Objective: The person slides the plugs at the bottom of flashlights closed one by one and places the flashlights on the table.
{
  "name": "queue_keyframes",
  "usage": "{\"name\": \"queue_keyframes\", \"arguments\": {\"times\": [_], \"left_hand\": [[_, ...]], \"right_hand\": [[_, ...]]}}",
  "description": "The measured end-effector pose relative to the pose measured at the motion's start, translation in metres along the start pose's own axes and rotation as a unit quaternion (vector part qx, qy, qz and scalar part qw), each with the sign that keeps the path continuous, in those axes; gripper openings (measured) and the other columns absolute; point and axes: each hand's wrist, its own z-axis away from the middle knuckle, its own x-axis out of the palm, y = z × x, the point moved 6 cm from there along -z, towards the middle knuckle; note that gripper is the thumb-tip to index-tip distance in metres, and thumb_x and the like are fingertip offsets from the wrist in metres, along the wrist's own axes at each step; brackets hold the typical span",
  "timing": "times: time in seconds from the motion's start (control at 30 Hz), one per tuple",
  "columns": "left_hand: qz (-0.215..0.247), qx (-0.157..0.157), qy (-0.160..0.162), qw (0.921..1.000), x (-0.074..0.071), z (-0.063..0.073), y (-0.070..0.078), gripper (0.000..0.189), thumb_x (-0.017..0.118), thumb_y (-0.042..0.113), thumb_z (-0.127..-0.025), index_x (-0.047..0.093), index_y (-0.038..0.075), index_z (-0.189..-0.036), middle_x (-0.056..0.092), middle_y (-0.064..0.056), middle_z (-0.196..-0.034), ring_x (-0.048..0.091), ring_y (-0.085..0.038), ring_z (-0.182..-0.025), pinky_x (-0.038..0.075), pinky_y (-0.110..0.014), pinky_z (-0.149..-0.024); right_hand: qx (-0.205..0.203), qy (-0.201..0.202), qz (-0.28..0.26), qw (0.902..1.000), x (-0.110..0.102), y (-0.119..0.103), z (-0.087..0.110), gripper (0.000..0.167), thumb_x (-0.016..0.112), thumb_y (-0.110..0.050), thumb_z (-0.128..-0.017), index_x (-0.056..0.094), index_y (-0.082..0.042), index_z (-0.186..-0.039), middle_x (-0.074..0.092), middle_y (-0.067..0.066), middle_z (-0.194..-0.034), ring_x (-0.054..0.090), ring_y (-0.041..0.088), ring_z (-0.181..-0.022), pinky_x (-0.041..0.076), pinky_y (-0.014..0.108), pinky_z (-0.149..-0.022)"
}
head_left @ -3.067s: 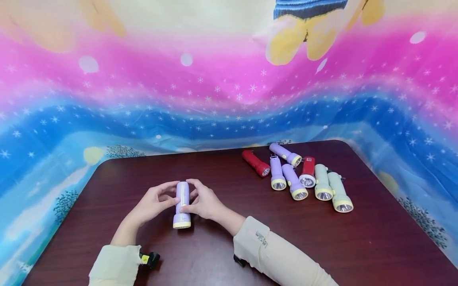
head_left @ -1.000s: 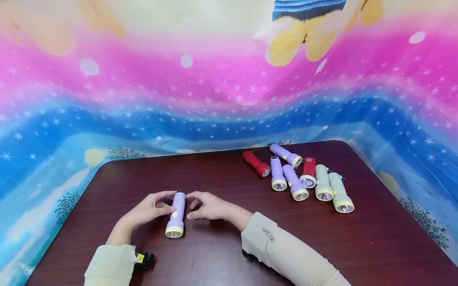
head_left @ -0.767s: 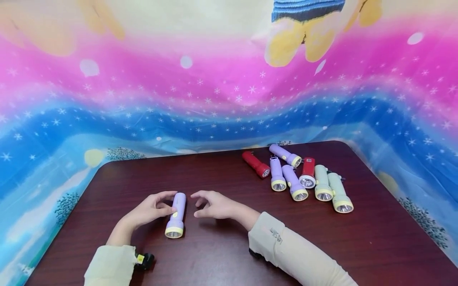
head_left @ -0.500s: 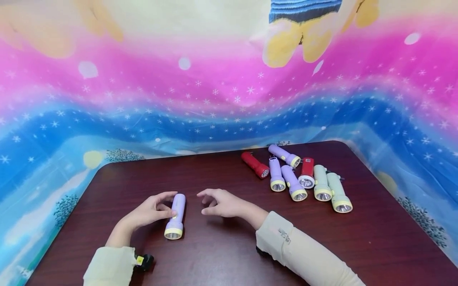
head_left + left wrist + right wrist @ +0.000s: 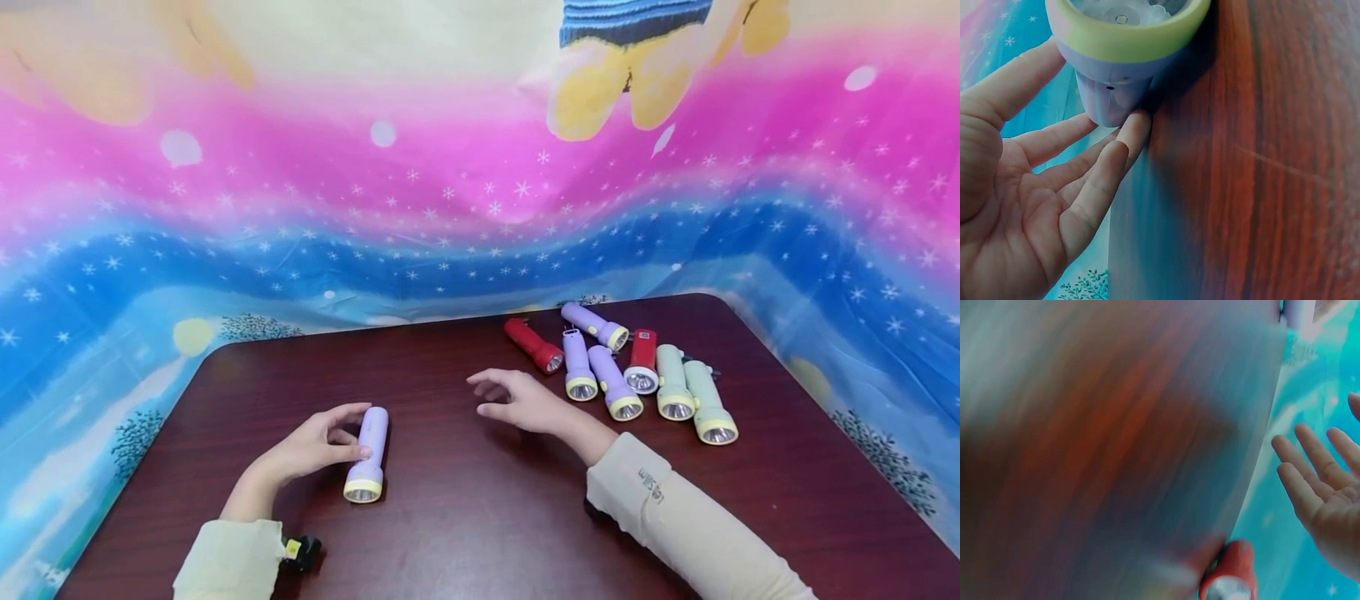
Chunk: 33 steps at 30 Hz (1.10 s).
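A lilac flashlight (image 5: 374,434) with a pale yellow rim lies on the table at centre left, its lens towards me. My left hand (image 5: 317,442) holds it from the left, thumb on the barrel and a finger at the tail end. In the left wrist view, the yellow rim of the flashlight (image 5: 1129,47) looms close, with the fingertips against the barrel. Over the middle of the table, my right hand (image 5: 525,402) is held with fingers loosely extended and nothing in it. The right wrist view shows the same right hand (image 5: 1329,481) with spread fingers.
Several flashlights sit grouped at the back right of the dark wooden table (image 5: 480,533). Among them are a red one (image 5: 534,344), a lilac one (image 5: 617,383) and a pale green one (image 5: 711,402). A patterned cloth (image 5: 450,167) hangs behind the table.
My right hand has let go of the lilac flashlight and moved right and away from it. Earlier both hands were on the flashlight; it has since shifted slightly nearer, with the left hand still there.
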Motion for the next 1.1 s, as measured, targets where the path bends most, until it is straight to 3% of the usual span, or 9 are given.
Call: {"name": "queue_keyframes", "arguments": {"times": [0.43, 0.83, 1.1], "left_hand": [[0.009, -0.002, -0.003, 1.0, 0.0, 0.001, 0.001, 0.079, 0.075, 0.023, -0.089, 0.033, -0.003, -0.151, 0.047, -0.031, -0.139, 0.066, -0.026, -0.103, 0.057, -0.032, -0.083], [0.007, 0.013, -0.017, 0.9997, 0.001, 0.0, 0.002, 0.077, 0.073, 0.023, -0.091, 0.032, -0.004, -0.151, 0.048, -0.032, -0.138, 0.066, -0.026, -0.101, 0.056, -0.029, -0.081], [0.001, 0.02, -0.019, 0.9996, 0.001, 0.0, 0.002, 0.076, 0.073, 0.022, -0.091, 0.032, -0.004, -0.15, 0.047, -0.033, -0.138, 0.066, -0.026, -0.1, 0.055, -0.027, -0.08]], "right_hand": [[-0.007, 0.085, 0.08, 0.9932, -0.056, 0.011, 0.003, 0.047, 0.069, -0.012, -0.093, 0.056, -0.004, -0.137, 0.064, 0.022, -0.128, 0.06, 0.04, -0.118, 0.048, 0.054, -0.102], [0.036, 0.147, 0.051, 0.9871, -0.082, 0.031, 0.003, 0.05, 0.071, -0.01, -0.091, 0.054, 0.0, -0.138, 0.06, 0.023, -0.132, 0.056, 0.041, -0.123, 0.046, 0.055, -0.104], [0.083, 0.16, 0.058, 0.9819, -0.087, 0.048, -0.004, 0.052, 0.069, -0.011, -0.093, 0.052, -0.003, -0.141, 0.058, 0.021, -0.135, 0.054, 0.04, -0.127, 0.045, 0.053, -0.106]]}}
